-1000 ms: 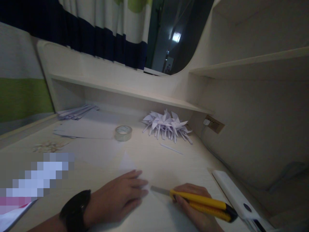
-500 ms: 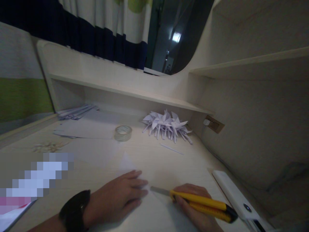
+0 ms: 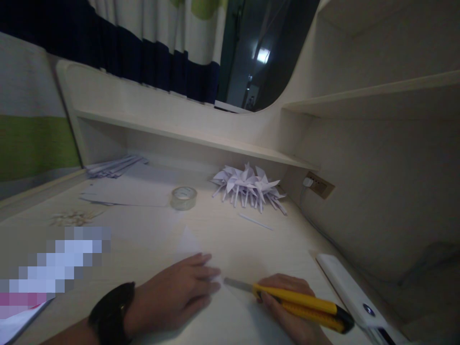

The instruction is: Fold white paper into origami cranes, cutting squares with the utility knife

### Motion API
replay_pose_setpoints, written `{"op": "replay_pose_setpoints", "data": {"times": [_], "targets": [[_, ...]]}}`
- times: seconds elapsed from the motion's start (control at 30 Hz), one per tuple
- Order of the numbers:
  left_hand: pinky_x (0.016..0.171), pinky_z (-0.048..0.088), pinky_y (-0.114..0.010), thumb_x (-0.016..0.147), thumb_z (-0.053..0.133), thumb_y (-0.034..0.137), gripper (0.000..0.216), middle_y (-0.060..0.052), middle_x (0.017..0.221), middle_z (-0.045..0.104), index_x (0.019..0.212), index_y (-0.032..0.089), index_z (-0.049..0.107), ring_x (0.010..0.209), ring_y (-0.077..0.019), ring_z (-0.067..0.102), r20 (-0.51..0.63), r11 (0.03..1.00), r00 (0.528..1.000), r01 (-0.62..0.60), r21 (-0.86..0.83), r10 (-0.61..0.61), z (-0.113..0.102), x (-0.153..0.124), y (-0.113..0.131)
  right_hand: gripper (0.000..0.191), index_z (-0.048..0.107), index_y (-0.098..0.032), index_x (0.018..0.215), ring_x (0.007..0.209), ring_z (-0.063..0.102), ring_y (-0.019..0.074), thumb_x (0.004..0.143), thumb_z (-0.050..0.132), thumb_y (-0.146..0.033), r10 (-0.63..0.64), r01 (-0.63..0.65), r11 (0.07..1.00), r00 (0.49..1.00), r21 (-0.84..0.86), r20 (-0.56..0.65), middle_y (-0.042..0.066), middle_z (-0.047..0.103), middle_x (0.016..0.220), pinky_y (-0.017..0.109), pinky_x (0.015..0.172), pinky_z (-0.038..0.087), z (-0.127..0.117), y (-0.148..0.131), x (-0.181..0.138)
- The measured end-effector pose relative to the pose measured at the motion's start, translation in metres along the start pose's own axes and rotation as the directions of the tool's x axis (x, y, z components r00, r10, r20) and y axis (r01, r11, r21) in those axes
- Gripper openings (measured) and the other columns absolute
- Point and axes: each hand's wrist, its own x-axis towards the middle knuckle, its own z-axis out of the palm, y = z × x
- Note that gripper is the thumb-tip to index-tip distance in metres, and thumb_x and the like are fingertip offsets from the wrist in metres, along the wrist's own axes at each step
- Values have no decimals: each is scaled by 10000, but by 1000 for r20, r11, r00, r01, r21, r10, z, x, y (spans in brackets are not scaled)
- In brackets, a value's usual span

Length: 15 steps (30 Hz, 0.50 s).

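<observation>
My left hand (image 3: 183, 287) lies flat on a white sheet of paper (image 3: 188, 238), fingers spread slightly, with a dark watch (image 3: 113, 311) on the wrist. Part of that paper is covered by the hand, and its edges blend into the pale desk. In my right hand (image 3: 289, 306) is a yellow utility knife (image 3: 296, 298) with a black end. Its blade is out and points left, the tip on or just above the paper close to my left fingertips; I cannot tell whether it touches.
Behind the hands stands a roll of clear tape (image 3: 183, 198). Paper pinwheels (image 3: 247, 184) are heaped at the back, near a thin paper stick (image 3: 256, 222). Paper sheets (image 3: 125, 189), rolled paper sticks (image 3: 115, 166) and small pale pieces (image 3: 74, 218) lie left. A white device (image 3: 345, 285) sits right.
</observation>
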Motion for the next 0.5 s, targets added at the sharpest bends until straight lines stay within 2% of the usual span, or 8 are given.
{"op": "replay_pose_setpoints", "data": {"times": [0.13,0.3,0.5], "targets": [[1094,335,-441,899,509,182,305,-61,1241,630,1179,213,623,1109,-233,601,12,1000,1000,0,21,0,-1,1,0,198,725,-242,728,684,685,198,838,601,-351,-13,13,1000,999,7,-40,28,733,733,300,658,557,1,0,1],[1098,327,-433,905,502,182,306,-53,1233,636,1187,225,614,1099,-216,608,6,1000,1000,-6,-2,6,-1,1,0,192,729,-253,746,672,686,194,845,599,-353,-33,34,999,999,19,-29,23,735,735,289,638,564,1,3,1],[1116,304,-429,902,506,183,315,-45,1245,628,1197,232,606,1134,-220,586,7,1000,1000,5,-15,-5,0,0,0,140,741,-274,786,716,690,217,834,628,-343,-77,75,996,997,-51,-27,22,743,784,329,684,566,2,13,-5]]}}
